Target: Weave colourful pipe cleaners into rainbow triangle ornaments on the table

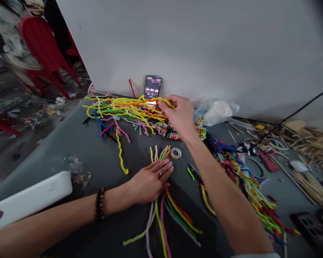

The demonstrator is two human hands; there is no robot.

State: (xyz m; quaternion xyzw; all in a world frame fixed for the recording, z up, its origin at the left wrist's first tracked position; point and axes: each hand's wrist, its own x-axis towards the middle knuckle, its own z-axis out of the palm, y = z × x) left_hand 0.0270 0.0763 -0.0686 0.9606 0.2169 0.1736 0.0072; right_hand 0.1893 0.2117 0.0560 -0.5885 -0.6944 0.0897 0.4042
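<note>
Dark grey tabletop (70, 143) set against a plain white wall (204, 43), strewn with craft litter. Small upright phone-like screen (153, 87) at centre top, upper part blurred, digits only partly legible. Crumpled clear plastic bag (218, 111) to its right, contents hard to make out. White oblong plastic case (29, 199) at lower left, cut off by the frame edge. Red plastic chair (44, 50) at upper left, blurred.

Loose heap of fuzzy pipe cleaners, mostly yellow, orange and green (123, 109), spread across upper centre of the table. Second sheaf of straight multicoloured pipe cleaners (167, 215) at lower centre, ends fanning toward the bottom edge, upper tips emerging beyond the fingers, middle hidden under the palm. Tangled multicoloured bundle (247, 182) at right, partly covered by the forearm.

Left hand (150, 179) flat, palm down, fingers together, pressing the straight sheaf; beaded bracelet at wrist. Right hand (179, 114) extended to the heap, thumb and fingertips pinched on yellow strands. Small white toothed ring (176, 153) just beyond the left fingertips.
</note>
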